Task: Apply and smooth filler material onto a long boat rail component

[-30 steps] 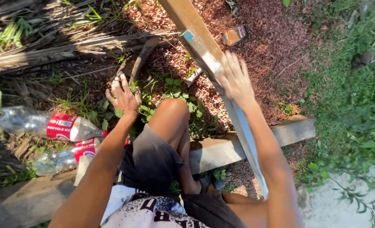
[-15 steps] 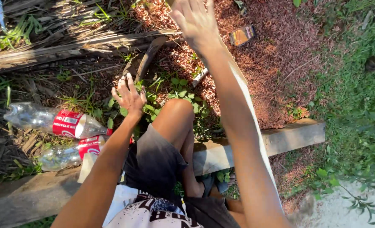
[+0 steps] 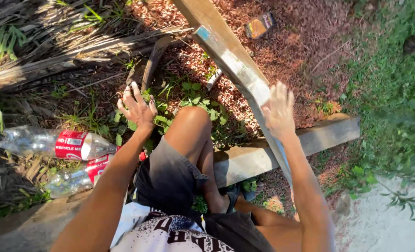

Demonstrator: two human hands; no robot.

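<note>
A long wooden plank (image 3: 226,51) slants from the top middle down to the right, across a horizontal timber beam (image 3: 249,158). My right hand (image 3: 278,112) lies flat against the plank's edge, fingers spread, holding nothing. My left hand (image 3: 136,108) hovers open over weeds and dry ground to the left, fingers apart and empty. My bent knee (image 3: 191,123) rises between the two hands, and my foot rests by the beam.
Two clear plastic bottles with red labels (image 3: 58,144) (image 3: 77,175) lie at the left on dry leaves. A small flattened package (image 3: 260,25) sits on reddish mulch at the top. Grass (image 3: 394,93) fills the right side, pale concrete the bottom right corner.
My right hand, raised high along the plank half a second ago, has come back down to the plank's lower part. My left hand has barely moved.
</note>
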